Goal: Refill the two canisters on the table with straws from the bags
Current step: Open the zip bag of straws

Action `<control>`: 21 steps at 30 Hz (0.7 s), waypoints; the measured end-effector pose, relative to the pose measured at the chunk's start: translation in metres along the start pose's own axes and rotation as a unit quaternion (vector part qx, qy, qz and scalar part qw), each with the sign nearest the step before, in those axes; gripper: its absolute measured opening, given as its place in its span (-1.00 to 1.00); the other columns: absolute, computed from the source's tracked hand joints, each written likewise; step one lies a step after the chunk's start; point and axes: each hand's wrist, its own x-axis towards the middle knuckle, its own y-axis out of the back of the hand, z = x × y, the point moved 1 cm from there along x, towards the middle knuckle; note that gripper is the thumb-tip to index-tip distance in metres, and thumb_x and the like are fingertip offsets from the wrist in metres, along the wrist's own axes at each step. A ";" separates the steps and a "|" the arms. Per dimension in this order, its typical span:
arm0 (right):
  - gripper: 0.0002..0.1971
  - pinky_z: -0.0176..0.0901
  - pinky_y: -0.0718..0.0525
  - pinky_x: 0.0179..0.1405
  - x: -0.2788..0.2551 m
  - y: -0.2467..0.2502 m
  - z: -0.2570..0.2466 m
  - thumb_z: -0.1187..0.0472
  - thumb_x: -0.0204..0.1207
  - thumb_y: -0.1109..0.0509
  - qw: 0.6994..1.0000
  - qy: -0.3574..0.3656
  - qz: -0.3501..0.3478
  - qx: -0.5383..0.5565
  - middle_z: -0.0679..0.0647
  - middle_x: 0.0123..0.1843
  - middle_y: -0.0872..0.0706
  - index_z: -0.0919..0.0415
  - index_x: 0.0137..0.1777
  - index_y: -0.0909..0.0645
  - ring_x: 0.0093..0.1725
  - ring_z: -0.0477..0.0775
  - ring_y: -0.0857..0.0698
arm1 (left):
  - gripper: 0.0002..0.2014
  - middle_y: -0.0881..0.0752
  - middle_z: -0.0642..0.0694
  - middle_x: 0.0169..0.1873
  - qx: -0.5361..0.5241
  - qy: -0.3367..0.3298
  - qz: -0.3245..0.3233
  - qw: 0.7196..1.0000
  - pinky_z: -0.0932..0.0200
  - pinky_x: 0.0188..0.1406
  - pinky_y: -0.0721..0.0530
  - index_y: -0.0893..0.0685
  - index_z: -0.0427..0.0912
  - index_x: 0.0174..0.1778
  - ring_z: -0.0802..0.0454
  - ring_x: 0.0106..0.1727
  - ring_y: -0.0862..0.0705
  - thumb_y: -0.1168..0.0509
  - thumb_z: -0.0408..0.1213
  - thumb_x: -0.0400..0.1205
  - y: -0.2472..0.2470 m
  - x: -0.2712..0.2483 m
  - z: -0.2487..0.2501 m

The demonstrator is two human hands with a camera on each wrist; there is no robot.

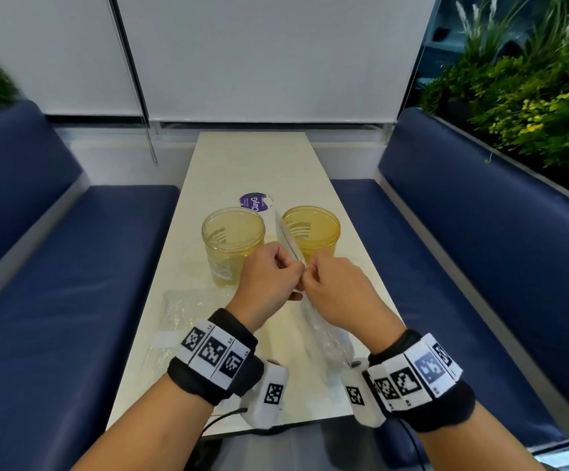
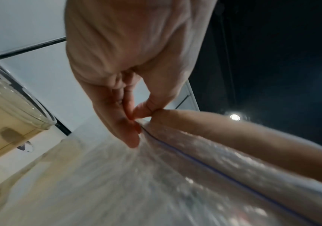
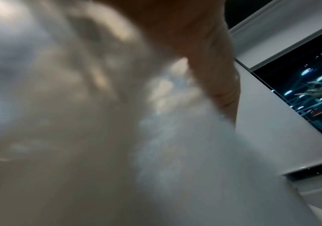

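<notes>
Two yellowish clear canisters stand side by side mid-table, the left canister (image 1: 232, 244) and the right canister (image 1: 312, 232), both with no lid. Just in front of them both hands hold up a clear zip bag of straws (image 1: 323, 338) by its top strip. My left hand (image 1: 269, 283) pinches one lip of the bag (image 2: 175, 175) and my right hand (image 1: 335, 290) pinches the other, knuckles close together. The left wrist view shows fingers (image 2: 131, 136) pinching at the blue zip line. In the right wrist view the blurred bag (image 3: 117, 137) fills most of the picture.
A second clear bag (image 1: 182, 311) lies flat on the white table (image 1: 252, 164) at the near left. A purple round sticker (image 1: 255, 202) sits behind the canisters. Blue bench seats (image 1: 72, 266) flank the table, with plants (image 1: 531, 107) at the back right.
</notes>
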 end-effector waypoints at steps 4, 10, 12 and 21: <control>-0.74 0.00 -0.55 -0.25 0.002 0.003 0.006 0.05 0.73 -0.08 0.995 0.025 -0.094 0.039 0.04 -0.21 -0.65 0.10 -0.14 -0.47 -0.27 0.06 -0.56 | -0.94 -0.70 -0.24 -0.36 0.017 0.002 -0.058 0.998 -0.22 -0.22 -0.86 -0.58 -0.35 -0.16 -0.05 -0.35 -0.76 -0.34 -0.47 0.57 0.003 0.002 0.001; -0.67 -0.13 -0.37 -0.46 0.003 -0.006 0.003 0.07 0.67 -0.14 0.998 0.022 0.009 -0.057 -0.03 -0.42 -0.50 0.05 -0.36 -0.36 -0.40 0.04 -0.49 | -0.87 -0.69 -0.23 -0.37 0.130 -0.036 -0.008 0.991 -0.25 -0.33 -0.83 -0.53 -0.39 -0.21 -0.23 -0.31 -0.79 -0.34 -0.41 0.50 0.002 0.004 0.001; -0.64 -0.15 -0.27 -0.51 0.001 -0.005 0.001 0.07 0.65 -0.14 0.994 0.004 0.055 -0.099 -0.04 -0.46 -0.44 0.04 -0.41 -0.28 -0.45 0.01 -0.43 | -0.90 -0.71 -0.22 -0.36 0.187 -0.059 0.009 0.981 -0.29 -0.30 -0.78 -0.52 -0.30 -0.25 -0.20 -0.34 -0.78 -0.33 -0.39 0.47 0.003 0.004 0.000; -0.66 -0.27 -0.16 -0.56 0.009 0.038 0.021 0.25 0.48 -0.28 0.976 -0.125 0.097 -0.153 0.02 -0.46 -0.32 0.18 -0.46 -0.26 -0.52 -0.04 -0.24 | -0.79 -0.60 -0.05 -0.41 0.373 -0.147 0.033 0.916 -0.04 -0.30 -0.58 -0.53 -0.02 -0.09 -0.17 -0.29 -0.58 -0.19 -0.47 0.58 0.027 0.001 0.008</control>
